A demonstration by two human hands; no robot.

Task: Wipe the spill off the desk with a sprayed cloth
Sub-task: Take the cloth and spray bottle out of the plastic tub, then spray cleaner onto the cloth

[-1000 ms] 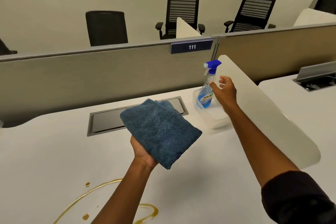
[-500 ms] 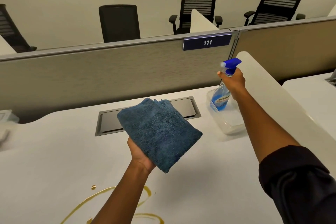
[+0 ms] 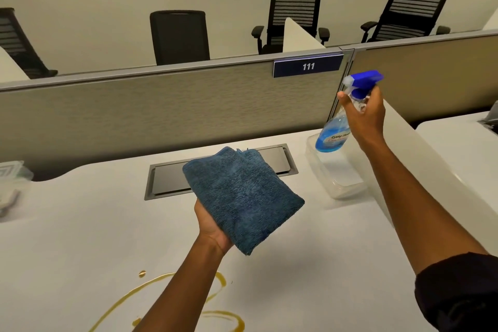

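Note:
My left hand (image 3: pixel 211 224) holds a folded blue cloth (image 3: pixel 242 197) from underneath, above the middle of the white desk (image 3: pixel 80 237). My right hand (image 3: pixel 365 116) grips the neck of a spray bottle (image 3: pixel 334 133) with blue liquid and a blue trigger head, lifted above a clear plastic container (image 3: pixel 342 183). The nozzle points left, towards the cloth. An amber spill (image 3: pixel 221 277) loops in thin lines over the desk's near edge, partly hidden by my left forearm.
A grey cable hatch (image 3: pixel 167 180) is set into the desk behind the cloth. A beige partition (image 3: pixel 161 110) with a "111" sign runs along the back, and a white divider (image 3: pixel 431 148) stands at the right. Another plastic container (image 3: pixel 12 183) sits at far left.
My right hand reached the spray bottle, gripped its neck and lifted it out of the clear container, tilting it. The cloth stays held in my left hand.

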